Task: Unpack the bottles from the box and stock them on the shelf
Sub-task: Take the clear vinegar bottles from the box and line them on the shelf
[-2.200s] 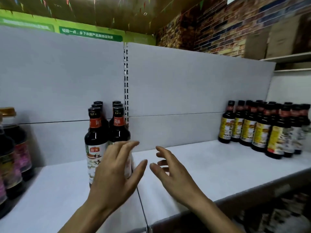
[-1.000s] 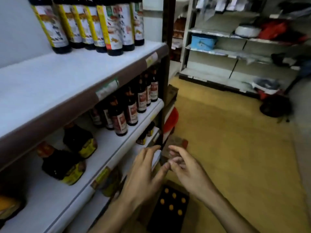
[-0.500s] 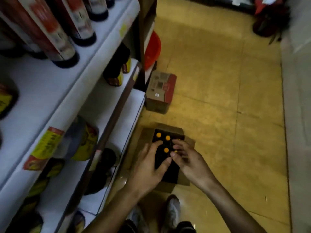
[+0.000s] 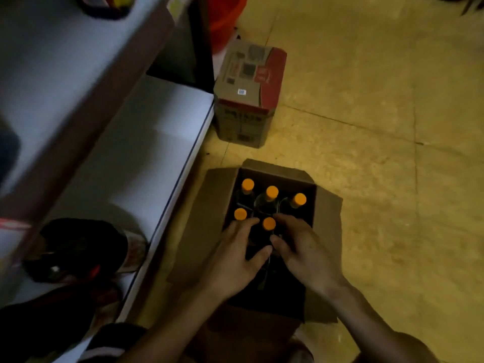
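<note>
The bottles [image 4: 271, 199] are stood upright in the open box [image 4: 327, 218] on the floor [image 4: 379, 127], directly beneath both hands. The nearest orange cap [image 4: 269, 223] is flanked by the left hand [image 4: 235, 254], spread open, and the right hand [image 4: 306, 251] (grip not discernible).

Hands [image 4: 235, 255] [image 4: 306, 254] have dropped from the shelf [image 4: 146, 142] into the box [image 4: 326, 218], perhaps touching bottles [image 4: 269, 223].
</note>
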A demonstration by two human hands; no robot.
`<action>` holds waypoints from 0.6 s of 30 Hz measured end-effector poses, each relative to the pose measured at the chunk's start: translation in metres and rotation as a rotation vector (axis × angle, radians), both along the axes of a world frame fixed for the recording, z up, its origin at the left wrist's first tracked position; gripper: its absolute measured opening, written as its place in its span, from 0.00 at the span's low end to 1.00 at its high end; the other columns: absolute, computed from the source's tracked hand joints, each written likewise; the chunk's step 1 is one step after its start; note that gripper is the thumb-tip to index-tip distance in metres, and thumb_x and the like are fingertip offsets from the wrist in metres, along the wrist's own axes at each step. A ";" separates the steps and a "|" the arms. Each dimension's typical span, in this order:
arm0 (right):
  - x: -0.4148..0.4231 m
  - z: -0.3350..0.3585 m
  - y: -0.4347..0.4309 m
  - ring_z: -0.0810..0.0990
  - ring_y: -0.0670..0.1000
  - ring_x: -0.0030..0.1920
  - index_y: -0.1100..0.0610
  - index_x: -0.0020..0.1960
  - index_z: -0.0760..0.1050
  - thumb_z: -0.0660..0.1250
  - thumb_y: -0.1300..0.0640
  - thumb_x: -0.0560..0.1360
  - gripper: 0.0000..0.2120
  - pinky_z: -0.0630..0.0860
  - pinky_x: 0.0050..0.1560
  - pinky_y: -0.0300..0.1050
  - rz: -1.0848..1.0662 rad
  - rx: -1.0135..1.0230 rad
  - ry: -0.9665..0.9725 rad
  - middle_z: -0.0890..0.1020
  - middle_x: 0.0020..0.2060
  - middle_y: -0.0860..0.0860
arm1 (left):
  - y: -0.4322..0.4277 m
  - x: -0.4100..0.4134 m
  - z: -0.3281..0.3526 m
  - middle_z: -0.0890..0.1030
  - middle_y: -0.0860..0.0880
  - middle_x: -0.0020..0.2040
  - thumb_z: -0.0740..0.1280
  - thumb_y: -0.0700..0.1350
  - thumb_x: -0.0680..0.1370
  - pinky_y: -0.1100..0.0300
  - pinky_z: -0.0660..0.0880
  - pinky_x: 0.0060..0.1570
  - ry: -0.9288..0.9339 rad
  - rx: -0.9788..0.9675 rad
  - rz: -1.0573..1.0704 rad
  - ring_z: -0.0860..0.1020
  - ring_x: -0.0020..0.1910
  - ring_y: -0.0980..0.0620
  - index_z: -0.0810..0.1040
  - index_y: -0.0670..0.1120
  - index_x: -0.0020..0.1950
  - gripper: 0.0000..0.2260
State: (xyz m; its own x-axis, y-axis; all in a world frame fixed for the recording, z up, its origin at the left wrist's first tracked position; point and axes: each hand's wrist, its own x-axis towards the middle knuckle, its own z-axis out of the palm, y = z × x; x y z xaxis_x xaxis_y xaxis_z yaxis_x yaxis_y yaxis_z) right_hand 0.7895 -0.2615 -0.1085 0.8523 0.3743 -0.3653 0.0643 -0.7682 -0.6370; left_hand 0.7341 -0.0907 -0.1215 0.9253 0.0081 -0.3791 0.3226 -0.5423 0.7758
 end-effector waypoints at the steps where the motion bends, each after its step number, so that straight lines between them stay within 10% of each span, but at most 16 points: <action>1: 0.006 -0.014 -0.005 0.72 0.48 0.68 0.46 0.75 0.67 0.64 0.49 0.82 0.22 0.69 0.64 0.38 0.039 -0.047 -0.061 0.74 0.68 0.46 | -0.004 0.005 -0.014 0.66 0.58 0.74 0.66 0.58 0.80 0.54 0.73 0.69 -0.023 0.004 -0.021 0.68 0.72 0.58 0.61 0.60 0.77 0.27; 18: 0.043 -0.065 -0.037 0.73 0.57 0.66 0.48 0.72 0.68 0.61 0.46 0.82 0.20 0.66 0.65 0.51 0.415 -0.533 -0.407 0.77 0.65 0.51 | -0.021 0.043 -0.068 0.69 0.60 0.67 0.66 0.58 0.81 0.66 0.67 0.51 -0.235 0.209 -0.165 0.70 0.63 0.59 0.63 0.62 0.73 0.22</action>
State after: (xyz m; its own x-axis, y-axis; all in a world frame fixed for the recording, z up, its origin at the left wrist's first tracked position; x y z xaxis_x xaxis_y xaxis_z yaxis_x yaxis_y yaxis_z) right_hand 0.8330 -0.2989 -0.1736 0.7867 0.5532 -0.2741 0.5616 -0.8256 -0.0545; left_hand 0.7773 -0.1113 -0.1897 0.9824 -0.0941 -0.1614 0.0429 -0.7271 0.6852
